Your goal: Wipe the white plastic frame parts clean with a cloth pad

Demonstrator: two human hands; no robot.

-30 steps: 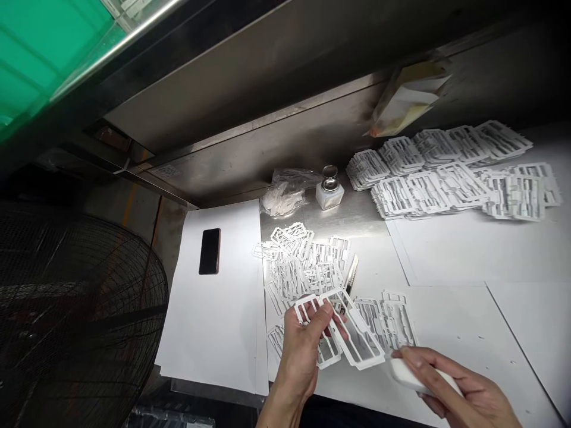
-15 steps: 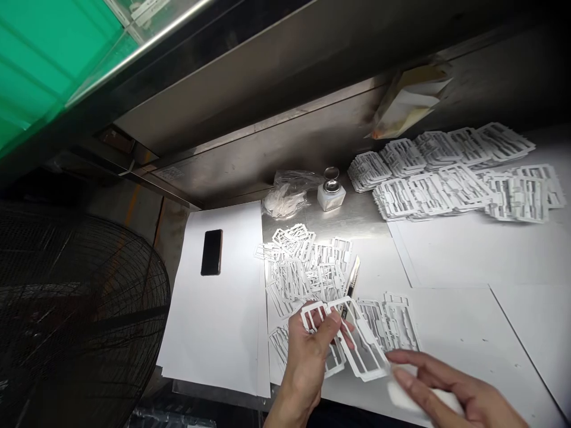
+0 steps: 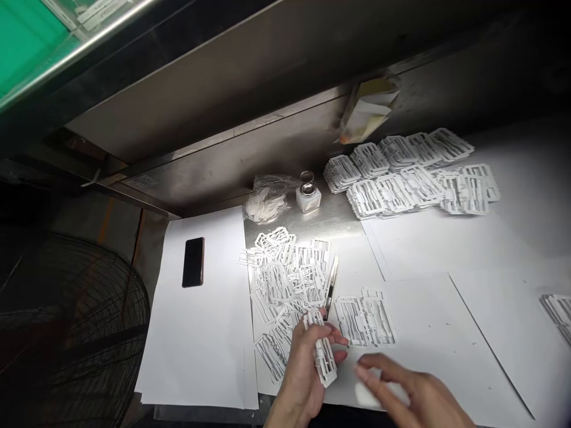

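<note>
My left hand (image 3: 300, 374) is closed around a white slotted plastic frame (image 3: 325, 359), which stands tilted between thumb and fingers. To its right, my right hand (image 3: 413, 389) pinches a soft-looking white piece (image 3: 366, 395), blurred, perhaps a cloth or wad. A gap separates it from the frame. Beyond my left hand lies a loose heap of similar white frames (image 3: 274, 282). A utility knife (image 3: 331, 285) with its blade out rests beside that heap. Two or so more frames (image 3: 366, 318) lie flat just past my hands.
Stacked white frames (image 3: 401, 190) stand at the back right, more at the right edge (image 3: 557, 312). A small square bottle (image 3: 308, 199) with a metal top stands near a plastic bag (image 3: 267, 202). A phone (image 3: 193, 262) lies on white paper (image 3: 200, 345); a wire fan guard (image 3: 111, 321) is at left.
The held frame has turned more upright in my left hand. My right hand, earlier at the frame's lower corner, is now apart from it. The whole view has shifted.
</note>
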